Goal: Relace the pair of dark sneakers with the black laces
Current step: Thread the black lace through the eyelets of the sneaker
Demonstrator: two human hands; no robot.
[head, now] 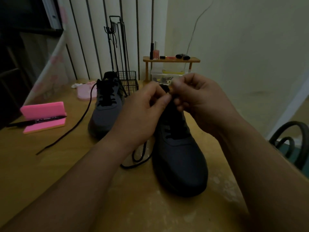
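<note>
The near sneaker [179, 158] stands on the worktop [50, 173] with its toe toward the camera, and both hands meet over its top eyelets. The left hand [147, 106] has a narrow grip, thumb and forefinger pinched together on the near lace [138, 158] close to its tip, where a small pale glint shows. The right hand [199, 99] is curled tight just beside it and seems to pinch the same lace at the eyelet, though the dark upper hides the exact contact. Slack from this lace drops down the sneaker's left flank and loops on the worktop. The far sneaker [105, 113] sits well apart to the left, laced partway up, its far lace [71, 129] trailing across the worktop toward the front. A pink case [43, 113] with a pen lies further left, and a wire basket [129, 82] and a small wooden shelf [171, 60] stand behind.

The lace is probably light, limp and round, so it will buckle if pushed from far back; it is best taken right at the stiff tip and fed straight through the hole. The sneaker looks soft in the upper yet steady on its flat sole, and it may tip or slide if the lace is tugged hard, so a finger on the eyelet edge should brace it
</note>
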